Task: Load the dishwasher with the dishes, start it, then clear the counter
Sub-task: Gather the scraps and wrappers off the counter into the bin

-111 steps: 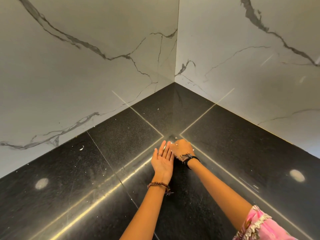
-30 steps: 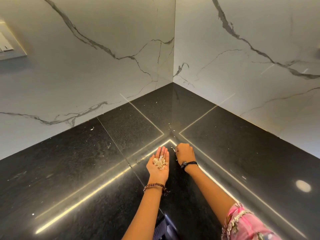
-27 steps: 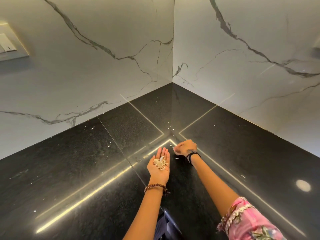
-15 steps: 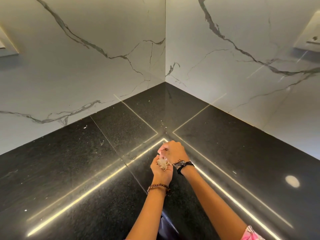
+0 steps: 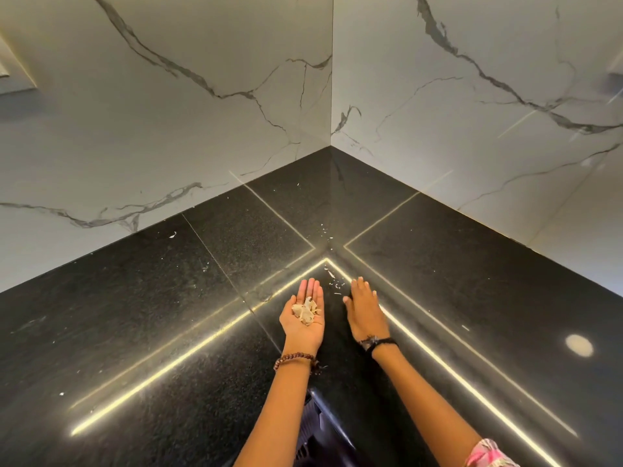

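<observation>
Left hand [image 5: 302, 318], palm up with fingers straight, carries a small heap of pale papery scraps [image 5: 306, 311]. Right hand [image 5: 365, 310] lies palm down, fingers spread flat on the glossy black stone worktop [image 5: 135, 315]. Loose white crumbs [image 5: 332, 281] lie just beyond both sets of fingertips. No legible writing.

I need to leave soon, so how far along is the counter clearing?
Mostly done: the black counter holds no dishes in view. In hand: the left hand cups a pile of scraps, the right hand lies flat beside it. Left: small flakes ahead of the hands and one flake near the left wall.
</observation>
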